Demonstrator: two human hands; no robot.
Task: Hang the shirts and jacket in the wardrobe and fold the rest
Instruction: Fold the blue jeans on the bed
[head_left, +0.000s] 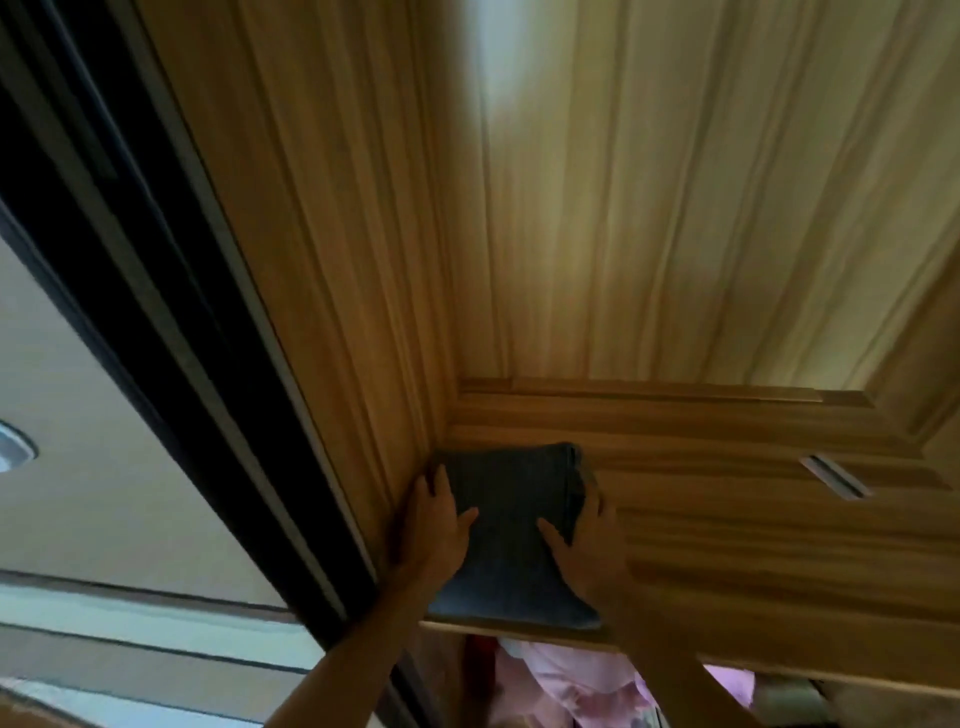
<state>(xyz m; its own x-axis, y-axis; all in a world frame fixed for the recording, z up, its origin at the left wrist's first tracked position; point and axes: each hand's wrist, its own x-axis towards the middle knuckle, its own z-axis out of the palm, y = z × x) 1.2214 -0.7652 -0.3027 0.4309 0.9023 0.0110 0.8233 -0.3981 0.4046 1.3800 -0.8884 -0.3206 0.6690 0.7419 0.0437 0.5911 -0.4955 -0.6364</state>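
Wardrobe shelf (727, 545): one folded grey garment (514, 525) lies in its back-left corner. Two hands flank it, left hand (436, 519) and right hand (587, 540), fingers straight along its sides, thumbs flat on top (frame blurred). Pink clothes (561, 680) hang below the shelf.

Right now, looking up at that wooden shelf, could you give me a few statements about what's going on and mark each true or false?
1. The folded dark garment lies on the wooden shelf. True.
2. Only the left hand touches it. False: the right hand is on its other side too.
3. The garment sits in the shelf's right corner. False: it is tucked against the wardrobe's left wall.
4. Pink clothing shows below the shelf. True.
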